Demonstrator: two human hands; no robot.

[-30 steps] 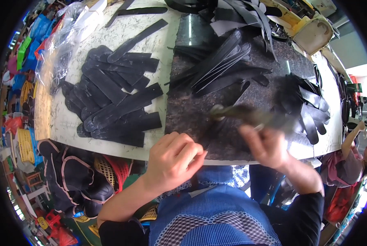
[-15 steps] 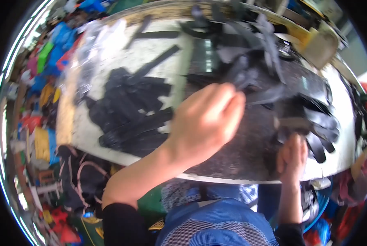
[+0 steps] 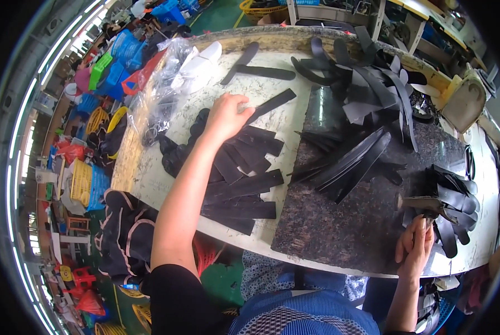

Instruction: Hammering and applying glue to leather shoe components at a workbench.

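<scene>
My left hand (image 3: 227,117) is above a pile of black strips (image 3: 233,162) on the left of the table. Its fingers are curled together beside one strip (image 3: 275,105) that points away to the right; what they hold, if anything, is hidden. Near the table's right front edge, my right hand (image 3: 415,245) grips a hammer (image 3: 426,204) by its handle, the brownish head uppermost. Just beyond the hammer lies a bunch of curved black pieces (image 3: 456,195). A fanned stack of black strips (image 3: 353,164) rests on the dark speckled slab (image 3: 328,223) between my hands.
More black and grey strips (image 3: 373,84) are heaped at the far right, close to a beige metal part (image 3: 465,103). Clear plastic bags (image 3: 166,92) lie along the left table edge (image 3: 127,162). A black bag (image 3: 130,234) with pale trim stands below that edge.
My left hand has gone from over the dark slab to the strip pile on the left. My right hand stays at the right with the hammer. The whole view has shifted.
</scene>
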